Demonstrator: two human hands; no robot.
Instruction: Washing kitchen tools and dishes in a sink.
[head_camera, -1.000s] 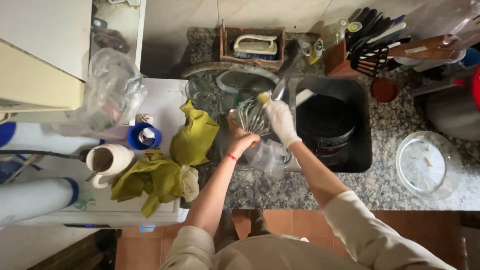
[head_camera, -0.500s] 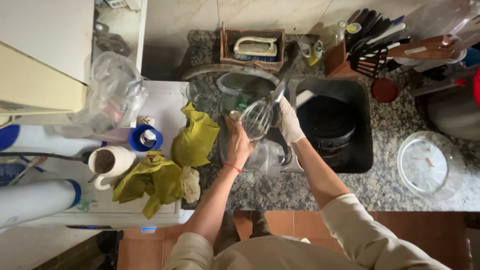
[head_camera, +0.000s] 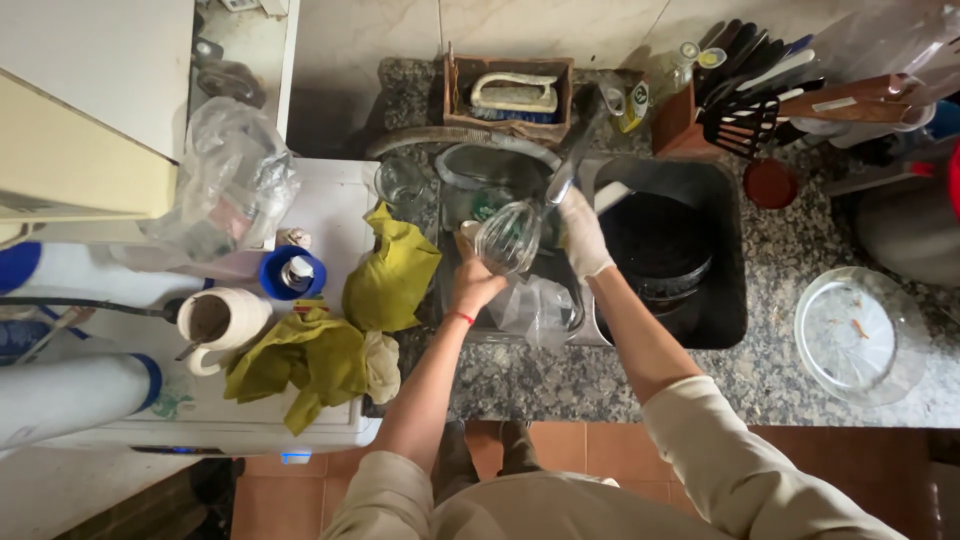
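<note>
The left hand (head_camera: 474, 287) holds a clear glass (head_camera: 508, 237) over the sink (head_camera: 720, 300), its grip closed round the near end of the glass, which lies tilted with its mouth toward the far right. The right hand (head_camera: 583, 232), in a white glove, rests just right of the glass, touching its rim; whether its fingers are curled or spread cannot be told from this angle. A red band sits on the left wrist.

Just near the glass, a clear plastic bag (head_camera: 538, 308) lies at the sink's left edge. A dark pot (head_camera: 655, 245) sits in the basin on the right. Far of the hands, a metal bowl (head_camera: 490, 175) stands beside the tap (head_camera: 572, 160), and a wooden box (head_camera: 510, 95) with a brush is against the wall.

Left of the sink, yellow-green cloths (head_camera: 330, 320) are draped over a white appliance (head_camera: 330, 200), with a white mug (head_camera: 220, 322) and a blue cup (head_camera: 292, 272) beside them. On the granite counter (head_camera: 780, 370) to the right, well apart from the hands, lies a glass lid (head_camera: 860, 335). Dark utensils (head_camera: 745, 90) stand in a holder at the far right.
</note>
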